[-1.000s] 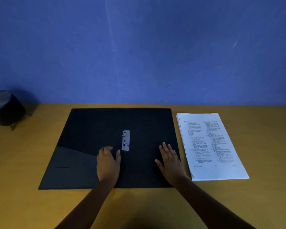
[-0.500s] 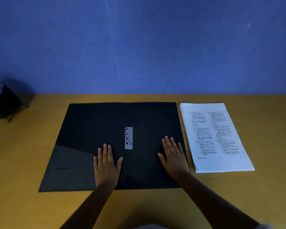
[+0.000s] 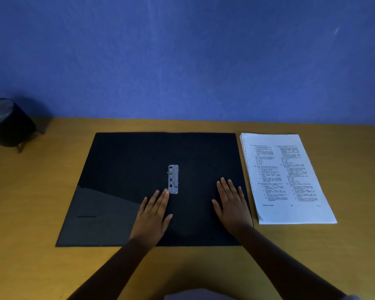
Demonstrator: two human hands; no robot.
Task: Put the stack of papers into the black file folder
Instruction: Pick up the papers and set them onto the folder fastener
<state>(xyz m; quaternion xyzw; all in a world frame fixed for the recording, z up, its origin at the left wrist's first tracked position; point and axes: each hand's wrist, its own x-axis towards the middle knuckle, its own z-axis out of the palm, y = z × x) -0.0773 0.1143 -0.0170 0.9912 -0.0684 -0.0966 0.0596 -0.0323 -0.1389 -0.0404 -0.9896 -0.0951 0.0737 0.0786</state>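
Lying open and flat on the wooden table (image 3: 41, 191), the black file folder (image 3: 139, 161) can be seen with its shiny metal clip (image 3: 173, 179) in the middle. The stack of papers (image 3: 286, 178) is set just beside the folder, on its right side, and has not been put in yet. The sheets are printed with small words, too small to be read.

Both hands are laid flat on the folder with nothing held in them. The left hand (image 3: 153, 215) is spread out with its fingers apart, and the fingertips (image 3: 166, 192) are almost at the bottom end of the clip. The right hand (image 3: 231, 203) is pressed down near the folder's right edge, close to the papers but not touching them.

The papers are probably light and bendy. A thin stack like this may flop in the middle if it is lifted by one corner, and the sheets may slide apart because paper is smooth. It would be best picked up by its two long sides, or with one hand slid under the near edge and a thumb pressed on top. The sheet edges look a little uneven at the left side, so they may need to be tapped straight first. The folder looks stiff and should stay flat while the papers are laid in.

A dark round thing (image 3: 7, 122) is seen at the far left; what it is cannot be told.
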